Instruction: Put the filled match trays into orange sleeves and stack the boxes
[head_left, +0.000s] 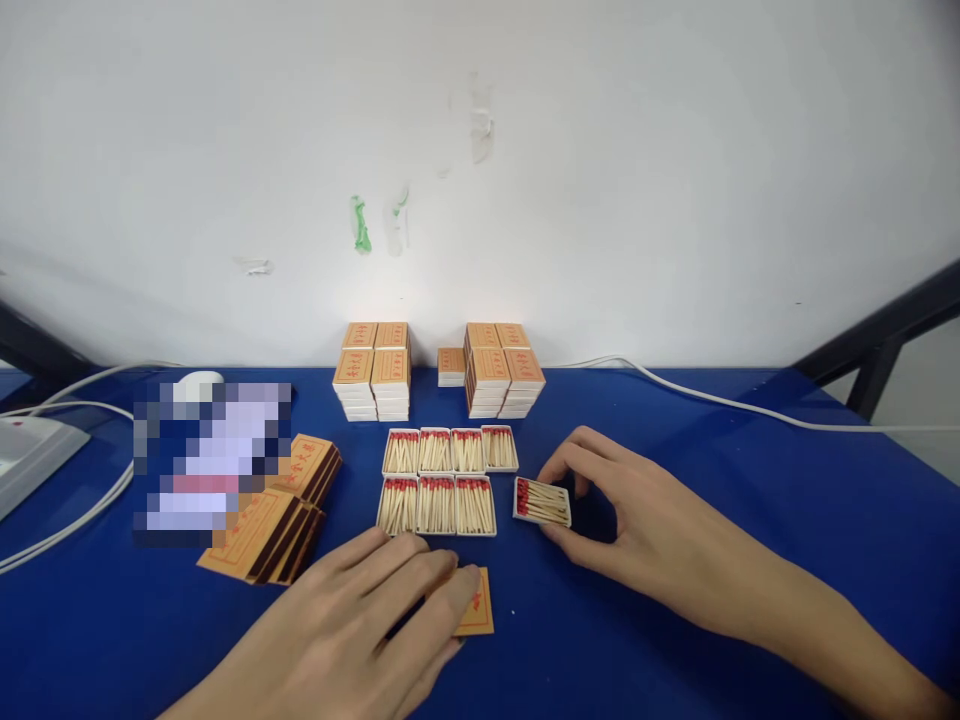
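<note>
At the front middle, my left hand [375, 610] bends over an orange matchbox sleeve [480, 612], fingers on top and thumb partly hidden beneath; they close on it. To the right, my right hand [615, 500] pinches a white matchbox tray [541, 502] full of red-headed matches between thumb and fingers. The tray lies turned, with the match heads mostly to the left. Beyond my left fingers, several more filled trays [437, 505] stand in two rows, match heads away from me. Left of them, empty-looking sleeves [259, 525] lie in a leaning pile.
Two blocks of stacked matchboxes [373, 372] [502, 372] stand against the wall, with a smaller stack [451, 367] between. A blurred flat device [217, 460] lies at left by a white rounded object [199, 386]. White cables [705, 402] cross the blue table [675, 690].
</note>
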